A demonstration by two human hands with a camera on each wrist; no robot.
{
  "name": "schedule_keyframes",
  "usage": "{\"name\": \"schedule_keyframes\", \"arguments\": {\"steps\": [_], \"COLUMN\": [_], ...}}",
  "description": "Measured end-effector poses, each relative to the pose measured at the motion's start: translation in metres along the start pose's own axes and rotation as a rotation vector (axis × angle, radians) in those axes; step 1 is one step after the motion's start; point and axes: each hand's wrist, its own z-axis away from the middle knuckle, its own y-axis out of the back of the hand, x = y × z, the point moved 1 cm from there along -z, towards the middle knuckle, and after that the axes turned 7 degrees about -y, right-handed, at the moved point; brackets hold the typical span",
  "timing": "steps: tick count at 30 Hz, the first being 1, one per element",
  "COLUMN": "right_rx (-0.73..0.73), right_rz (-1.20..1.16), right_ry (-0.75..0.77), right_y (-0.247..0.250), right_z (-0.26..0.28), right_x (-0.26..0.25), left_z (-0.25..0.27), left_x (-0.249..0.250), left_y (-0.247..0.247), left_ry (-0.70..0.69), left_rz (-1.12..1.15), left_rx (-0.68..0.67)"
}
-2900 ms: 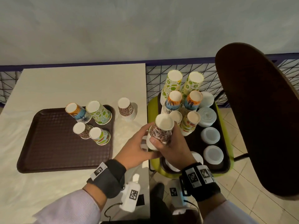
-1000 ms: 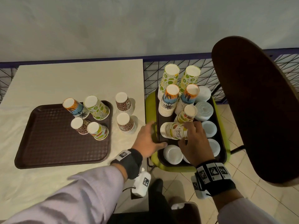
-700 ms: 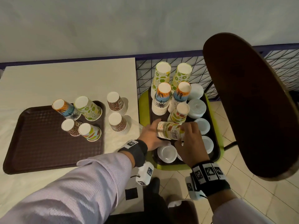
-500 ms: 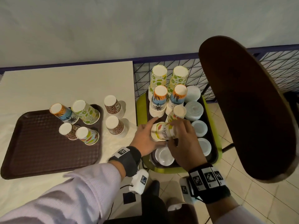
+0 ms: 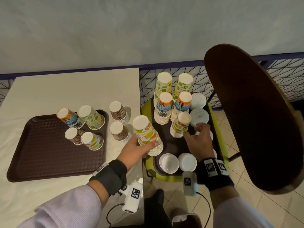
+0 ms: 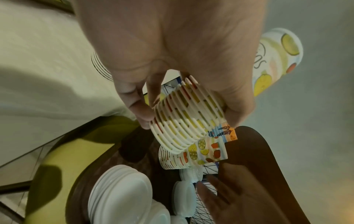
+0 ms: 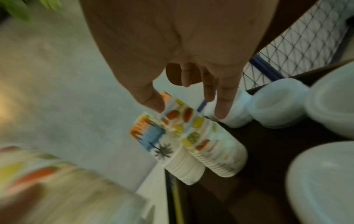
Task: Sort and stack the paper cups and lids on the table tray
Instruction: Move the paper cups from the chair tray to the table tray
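a left hand (image 5: 137, 149) curls its fingers (image 6: 140, 109) round a fruit-print cup stack (image 5: 146, 134), held above the worktop (image 5: 65, 89) edge, right of the brown tray (image 5: 41, 155). the right hand (image 5: 198, 140), fingers loosely spread and empty, hovers by the chair tray (image 5: 171, 145). the step looks like carrying; next, setting the stack down upright on the brown tray.

A dark brown rounded wooden chair back (image 5: 256, 116) stands at right above beige floor tiles (image 5: 230, 122), before black wire mesh fencing (image 5: 286, 78) and a pale grey wall (image 5: 131, 30).
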Motion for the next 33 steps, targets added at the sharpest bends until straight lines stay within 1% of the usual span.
{"name": "schedule_keyframes", "arguments": {"steps": [2,6,11,18,22,27,30,33], "right_rx": [-0.082,-0.143,-0.106,-0.045,-0.012,-0.030,0.018,0.087], "right_rz": [0.081,0.006,0.036,0.110,0.225,0.368,0.304,0.203], "right_ry": [-0.020,0.035,0.079,0.035,0.181,0.199,0.208,0.251], "right_y": [-0.012,-0.031,-0.043,-0.056,-0.061,-0.057,-0.055,-0.050], "right_z": [-0.020,-0.041,-0.049,-0.052,-0.053,-0.042,-0.031,-0.009], "right_x": [0.019,0.024,0.027,0.036,0.031,0.025,0.021,0.010], "left_z": [0.005,0.013,0.026,0.035,0.042,0.054,0.064,0.072], "left_x": [0.003,0.001,0.002,0.001,-0.008,-0.021,-0.030,-0.041], "left_y": [0.001,0.007,0.011,0.014,0.020,0.033,0.047,0.066], "left_ry": [-0.013,-0.012,-0.001,-0.017,-0.009,0.002,0.010,0.008], "left_rz": [-0.008,-0.036,-0.066,-0.041,-0.054,-0.072,-0.075,-0.099], "left_rx": [-0.018,-0.034,-0.030,-0.022,-0.001,0.037,0.089,0.185]}}
